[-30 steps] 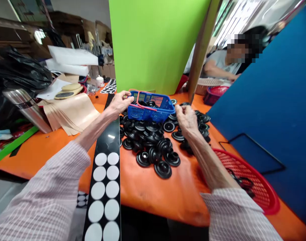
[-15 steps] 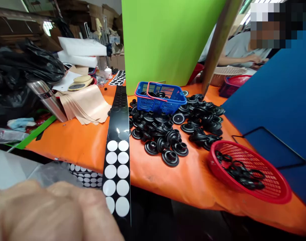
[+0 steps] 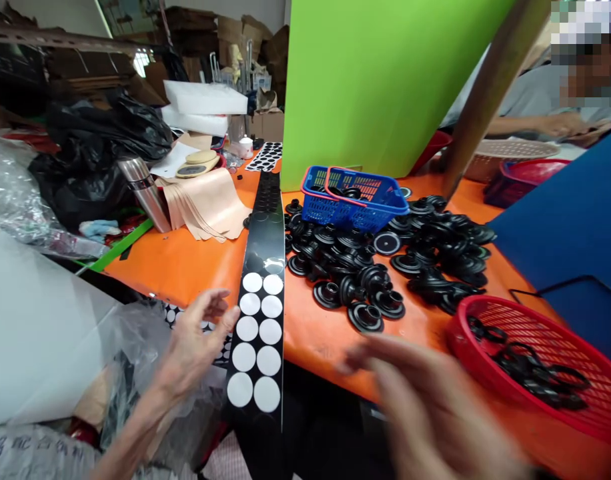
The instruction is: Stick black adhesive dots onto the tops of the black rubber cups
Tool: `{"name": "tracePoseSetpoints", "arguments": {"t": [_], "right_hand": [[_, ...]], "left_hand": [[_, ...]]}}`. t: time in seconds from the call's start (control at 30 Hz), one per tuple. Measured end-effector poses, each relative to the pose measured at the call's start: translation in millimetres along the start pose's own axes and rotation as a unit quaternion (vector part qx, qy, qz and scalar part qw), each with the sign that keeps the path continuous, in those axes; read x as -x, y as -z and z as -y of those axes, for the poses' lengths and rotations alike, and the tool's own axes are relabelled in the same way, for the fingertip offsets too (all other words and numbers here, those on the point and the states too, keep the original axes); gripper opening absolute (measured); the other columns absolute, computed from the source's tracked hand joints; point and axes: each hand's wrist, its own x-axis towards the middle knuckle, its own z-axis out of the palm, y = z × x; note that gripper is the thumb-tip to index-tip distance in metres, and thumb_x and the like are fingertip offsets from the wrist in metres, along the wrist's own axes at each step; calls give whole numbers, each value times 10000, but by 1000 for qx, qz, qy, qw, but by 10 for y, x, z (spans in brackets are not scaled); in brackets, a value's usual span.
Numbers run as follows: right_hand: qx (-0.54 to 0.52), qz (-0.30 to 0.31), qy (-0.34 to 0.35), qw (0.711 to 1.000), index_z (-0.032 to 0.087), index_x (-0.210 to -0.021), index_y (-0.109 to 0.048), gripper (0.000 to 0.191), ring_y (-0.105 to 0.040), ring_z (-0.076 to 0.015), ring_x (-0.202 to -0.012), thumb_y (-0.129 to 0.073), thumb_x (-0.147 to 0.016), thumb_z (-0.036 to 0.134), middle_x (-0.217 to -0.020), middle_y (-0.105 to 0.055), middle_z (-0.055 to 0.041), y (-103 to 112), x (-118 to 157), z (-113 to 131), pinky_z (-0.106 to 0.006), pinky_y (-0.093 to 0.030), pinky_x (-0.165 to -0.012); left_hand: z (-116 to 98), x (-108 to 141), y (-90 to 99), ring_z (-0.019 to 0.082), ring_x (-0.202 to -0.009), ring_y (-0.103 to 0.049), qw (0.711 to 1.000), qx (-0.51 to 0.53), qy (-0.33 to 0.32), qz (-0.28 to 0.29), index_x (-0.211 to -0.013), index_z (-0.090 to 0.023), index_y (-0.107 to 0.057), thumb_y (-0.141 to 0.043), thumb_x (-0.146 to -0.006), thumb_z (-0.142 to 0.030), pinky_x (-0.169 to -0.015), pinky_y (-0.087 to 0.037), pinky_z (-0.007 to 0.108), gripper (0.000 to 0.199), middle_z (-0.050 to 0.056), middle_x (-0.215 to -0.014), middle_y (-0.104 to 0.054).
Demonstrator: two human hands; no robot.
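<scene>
My left hand [image 3: 198, 337] is beside the left edge of a long black strip [image 3: 266, 250], thumb and fingers apart, with nothing seen in it. The thumb tip is at the strip's edge; I cannot tell whether it touches. Two columns of round white discs [image 3: 268, 361] lie on the strip's near part. My right hand [image 3: 435, 400], blurred, hovers over the table's front edge, right of the strip. Its thumb and forefinger look apart, and nothing shows between them. Beyond it lies a pile of black flanged round parts [image 3: 365, 317], some with grey rings.
A blue basket [image 3: 355, 210] stands among the black parts. At right, a red basket [image 3: 535, 400] holds black rings. A green panel [image 3: 375, 87] and a blue panel [image 3: 575, 220] rise behind. A steel flask [image 3: 144, 193] leans at left. Another person's hands [image 3: 570, 127] are at upper right.
The view has turned left, so things sit farther right. The closed hand near the camera at lower left has gone from there; both hands now show, apart, on either side of the strip.
</scene>
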Motion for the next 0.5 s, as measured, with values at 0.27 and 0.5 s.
{"name": "tracePoseSetpoints", "arguments": {"t": [0.27,0.5], "right_hand": [[-131,29,-128,983,148,-1214,-535,493,-634,-204,-715,-547,-831,458,-803,-674,-54,-931,-48,-101,-342,-522,-689],[-360,152,-214,895,199,-848,-528,322,-429,-97,-587,-560,-852,519,-691,-509,37,-1535,527,53,-216,-367,-542]], "left_hand": [[628,-337,-98,176,-849,-632,956,164,98,220,-1095,-205,-520,-738,-671,-444,-713,-471,261,534,54,-1004,-672],[467,-668,491,183,-870,-619,965,69,118,224,-971,-178,-614,-777,-654,-380,-694,-431,243,410,57,-960,-681]]}}
